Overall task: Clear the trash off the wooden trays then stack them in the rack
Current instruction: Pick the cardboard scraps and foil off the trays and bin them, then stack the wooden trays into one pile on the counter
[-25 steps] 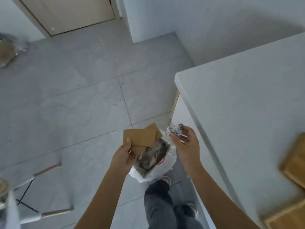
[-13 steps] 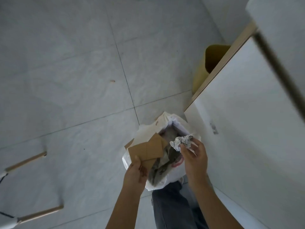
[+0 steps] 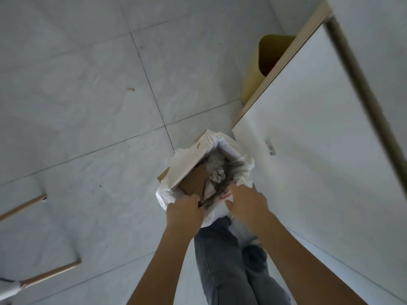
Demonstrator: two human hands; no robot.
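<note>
Since half a second ago, the brown cardboard pieces [image 3: 193,180] and the crumpled foil ball [image 3: 217,174] have left your fingers and now lie inside the white trash bag [image 3: 187,159]. Nearest to you, your legs in grey jeans [image 3: 220,256] stand on the floor. Just above them, your left hand [image 3: 184,211] is at the near rim of the bag with the fingers curled downward; I cannot tell if they pinch the plastic. Your right hand [image 3: 246,202] is beside it, fingers loosely spread and empty, touching the bag's rim. To the right stands the white cabinet [image 3: 308,161], and behind its far corner a yellow bin [image 3: 256,69]. On the left, the grey tile floor [image 3: 88,95] carries thin wooden legs [image 3: 22,208].
</note>
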